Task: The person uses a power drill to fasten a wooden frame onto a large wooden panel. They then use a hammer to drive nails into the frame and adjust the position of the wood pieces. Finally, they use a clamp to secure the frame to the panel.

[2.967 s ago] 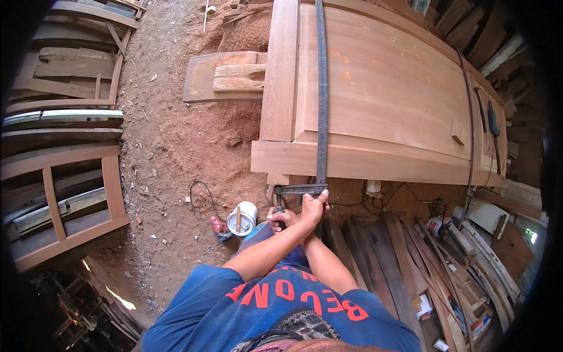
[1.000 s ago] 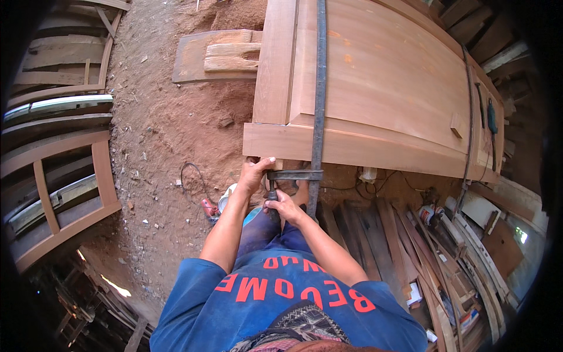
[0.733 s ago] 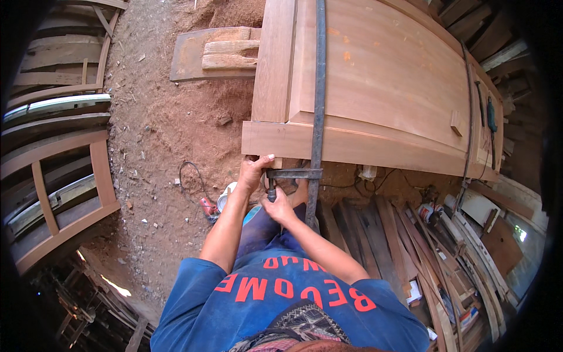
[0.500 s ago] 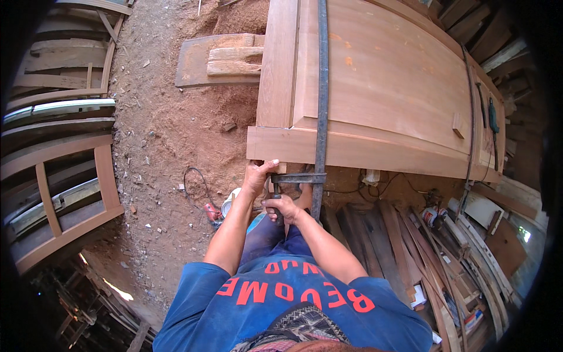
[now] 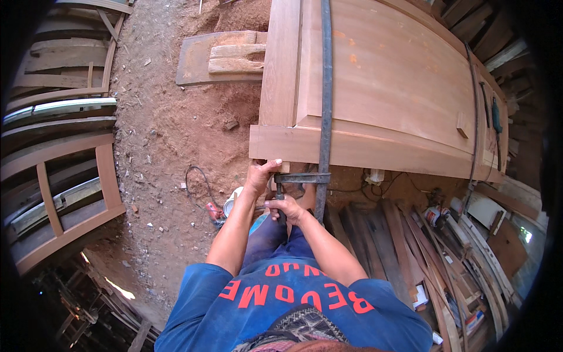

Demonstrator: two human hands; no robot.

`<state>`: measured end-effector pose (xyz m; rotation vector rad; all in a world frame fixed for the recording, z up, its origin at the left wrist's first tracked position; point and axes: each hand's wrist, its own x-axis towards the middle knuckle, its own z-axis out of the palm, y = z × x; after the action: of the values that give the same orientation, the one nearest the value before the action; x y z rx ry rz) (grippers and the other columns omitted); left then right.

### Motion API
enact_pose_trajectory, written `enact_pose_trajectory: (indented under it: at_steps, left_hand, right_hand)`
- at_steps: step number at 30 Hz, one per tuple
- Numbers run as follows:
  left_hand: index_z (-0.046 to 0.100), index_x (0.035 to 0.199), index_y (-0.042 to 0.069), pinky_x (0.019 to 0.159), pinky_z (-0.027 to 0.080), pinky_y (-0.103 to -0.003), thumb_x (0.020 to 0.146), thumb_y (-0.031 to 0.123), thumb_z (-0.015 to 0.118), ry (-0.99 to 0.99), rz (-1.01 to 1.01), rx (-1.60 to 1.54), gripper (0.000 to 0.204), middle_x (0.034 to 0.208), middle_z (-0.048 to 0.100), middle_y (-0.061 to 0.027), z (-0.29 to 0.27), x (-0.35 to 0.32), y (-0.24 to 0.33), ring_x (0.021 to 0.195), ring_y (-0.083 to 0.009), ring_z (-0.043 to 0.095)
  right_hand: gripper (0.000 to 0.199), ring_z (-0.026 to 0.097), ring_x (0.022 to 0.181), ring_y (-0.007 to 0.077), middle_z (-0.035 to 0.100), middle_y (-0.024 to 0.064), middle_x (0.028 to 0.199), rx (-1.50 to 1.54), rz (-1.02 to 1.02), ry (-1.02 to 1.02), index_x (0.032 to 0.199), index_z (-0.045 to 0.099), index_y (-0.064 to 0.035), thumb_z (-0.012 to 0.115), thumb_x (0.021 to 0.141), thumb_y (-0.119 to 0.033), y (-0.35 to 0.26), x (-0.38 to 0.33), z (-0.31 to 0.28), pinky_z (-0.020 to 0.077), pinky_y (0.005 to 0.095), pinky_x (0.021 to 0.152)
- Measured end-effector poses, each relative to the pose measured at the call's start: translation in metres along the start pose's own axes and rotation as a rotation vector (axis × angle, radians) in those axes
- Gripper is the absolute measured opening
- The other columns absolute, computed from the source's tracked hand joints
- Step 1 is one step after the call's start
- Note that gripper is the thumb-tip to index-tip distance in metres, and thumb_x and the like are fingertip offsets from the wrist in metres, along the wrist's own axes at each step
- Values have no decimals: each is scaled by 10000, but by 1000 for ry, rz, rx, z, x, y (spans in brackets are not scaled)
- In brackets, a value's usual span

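A large panelled wooden door lies flat in front of me, with a long metal bar clamp across it. At the door's near edge my left hand pinches a small wood block, its thumb on top. The block sits between the edge rail and the jaw of the clamp. My right hand wraps round the clamp's screw handle, just below the jaw. The fingers hide most of that handle.
A second bar clamp crosses the door's right part, near a green-handled tool. Stacked boards lie at lower right. Wooden frames stand at left. A red power tool with a cord rests on the sawdust-covered ground.
My right hand has turned on the screw handle, its fingers now covering more of it. My left hand stays at the block. The whole view has shifted slightly.
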<state>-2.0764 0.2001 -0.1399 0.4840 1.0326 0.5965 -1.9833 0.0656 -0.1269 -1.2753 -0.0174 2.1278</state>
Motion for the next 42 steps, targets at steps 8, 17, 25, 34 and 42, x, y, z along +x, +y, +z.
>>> enact_pose_trajectory:
  at_steps: [8,17,25,34,42]
  left_hand:
    - [619,1165,95,768,503,-333,780,116,814,-8,-1,-21,432,958,620,12,-3,4,-5,839,-138,603]
    - [585,1242,80,824,498,-341,778,105,793,-42,-27,-9,510,1031,619,12,3,0,5,922,-132,603]
    - [606,1261,66,895,513,-378,801,123,786,-117,-47,21,497,1108,633,-32,-18,13,-6,1014,-175,628]
    - [477,1444,34,982,503,-345,862,133,775,-8,43,-63,662,1272,629,-83,6,-10,-8,1123,-197,631]
    - [511,1427,67,1020,487,-389,915,162,716,33,105,-65,560,1335,586,-51,3,-6,-21,1213,-213,571]
  right_hand:
    - [187,563,567,153,573,28,684,-128,15,224,844,570,-113,719,925,-191,-1,-9,19,478,346,541]
    - [342,644,638,268,642,99,732,-727,-531,882,912,616,11,803,802,-253,36,8,33,518,427,648]
    - [316,629,703,246,620,122,788,-267,-202,167,1029,622,-28,766,907,-281,14,4,-1,531,385,679]
    - [300,691,895,350,670,197,1018,-1021,-859,694,1155,615,9,682,932,-179,-74,-76,16,558,439,831]
    - [232,701,890,368,689,206,967,-849,-828,776,1098,636,-2,655,918,-146,-117,-146,-39,568,453,803]
